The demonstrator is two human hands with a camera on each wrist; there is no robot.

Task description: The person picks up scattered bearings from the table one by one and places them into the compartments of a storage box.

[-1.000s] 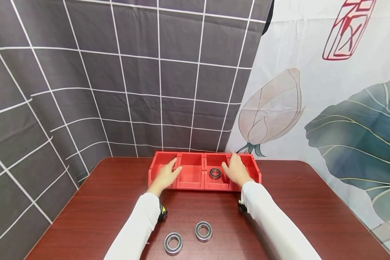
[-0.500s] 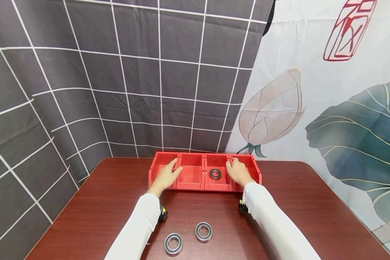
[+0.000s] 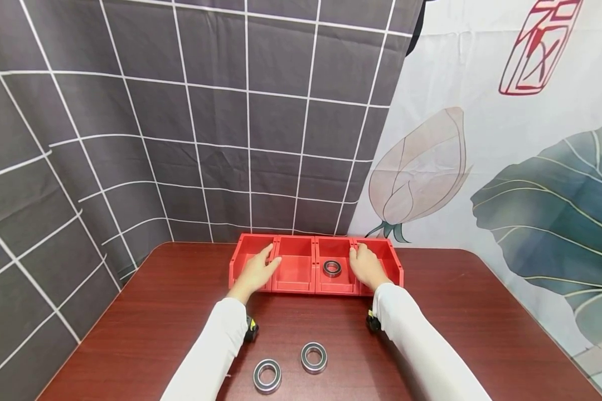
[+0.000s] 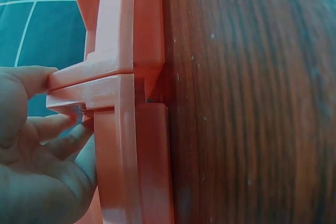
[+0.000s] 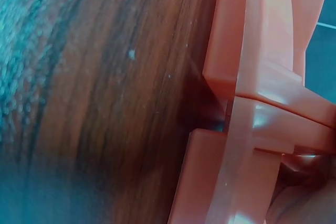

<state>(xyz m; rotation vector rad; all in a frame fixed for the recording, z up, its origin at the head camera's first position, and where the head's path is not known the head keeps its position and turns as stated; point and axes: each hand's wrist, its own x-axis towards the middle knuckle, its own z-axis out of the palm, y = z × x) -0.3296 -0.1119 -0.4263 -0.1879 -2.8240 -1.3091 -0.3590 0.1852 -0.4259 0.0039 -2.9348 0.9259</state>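
Note:
A row of several joined red storage bins [image 3: 294,285] stands at the back of the table. My left hand [image 3: 254,271] straddles the divider between the two leftmost bins. In the left wrist view its thumb and fingers pinch that divider wall [image 4: 89,90] from both sides. At the divider on the right, my right hand [image 3: 367,268] curls its fingers over the wall. The right wrist view shows only a sliver of this hand, below the divider [image 5: 294,124]; its fingertips are hidden. A ball bearing [image 3: 332,275] lies in the third bin, left of the right hand.
Two more bearings lie flat on the brown table [image 3: 145,328] in front, one nearer bearing [image 3: 267,389] and one slightly farther bearing [image 3: 314,370], between the forearms. A grey checked curtain [image 3: 221,122] and a white printed curtain [image 3: 431,72] hang right behind the bins.
The right hand's raised index finger has come down and curled over the divider wall, and the hand has settled slightly. My left hand, the bins and the bearings stay put.

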